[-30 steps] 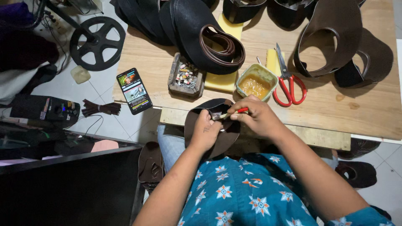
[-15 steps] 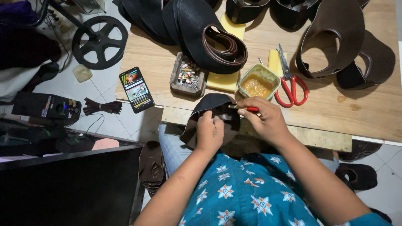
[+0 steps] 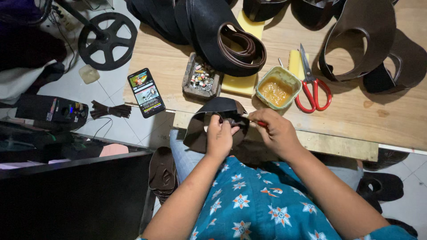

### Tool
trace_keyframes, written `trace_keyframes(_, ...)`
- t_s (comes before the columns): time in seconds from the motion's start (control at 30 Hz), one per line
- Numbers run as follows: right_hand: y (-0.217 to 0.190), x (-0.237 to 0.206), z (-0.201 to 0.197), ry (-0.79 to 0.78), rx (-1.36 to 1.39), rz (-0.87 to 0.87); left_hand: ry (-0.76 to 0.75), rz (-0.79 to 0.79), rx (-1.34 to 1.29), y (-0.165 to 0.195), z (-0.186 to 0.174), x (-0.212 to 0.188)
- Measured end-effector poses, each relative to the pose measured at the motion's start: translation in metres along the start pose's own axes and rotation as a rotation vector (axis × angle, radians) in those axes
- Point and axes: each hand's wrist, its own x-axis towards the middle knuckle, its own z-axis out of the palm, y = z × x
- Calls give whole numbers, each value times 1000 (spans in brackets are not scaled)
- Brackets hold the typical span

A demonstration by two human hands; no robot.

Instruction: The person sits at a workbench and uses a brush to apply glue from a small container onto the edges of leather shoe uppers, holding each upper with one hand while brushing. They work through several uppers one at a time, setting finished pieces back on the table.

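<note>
Leather is being worked at the near edge of the wooden table: a dark brown leather piece is gripped by the clenched fingers of the left hand, while a small red-handled tool is pinched in the right hand and pressed against the piece. Compared with a second ago, the piece has been turned and raised so that more of it stands above the left hand at 11 o'clock, and the tool has been brought closer to the left fingers; from this it is judged that a fresh stretch of edge is being presented to the tool. On the table, one pair of red scissors is counted at 1 o'clock from the hands, one green pot of amber glue at 12, one small tray of bits, one phone at 10, and two yellow foam blocks.
</note>
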Motion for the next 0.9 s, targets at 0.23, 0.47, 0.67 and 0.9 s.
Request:
trace_keyframes(0.23, -8, 8, -27, -148, 120, 233, -25, -41, -18, -6, -11, 2)
trace_keyframes(0.47, -21, 9, -9, -101, 94, -80, -29, -63, -38, -2, -9, 3)
trace_keyframes(0.67, -20, 7, -35, -204, 98, 142, -51, -50, -80, 0, -10, 2)
trace_keyframes(0.9, 4, 26, -80, 223, -200, 55, -170, -116, -146, 4, -17, 2)
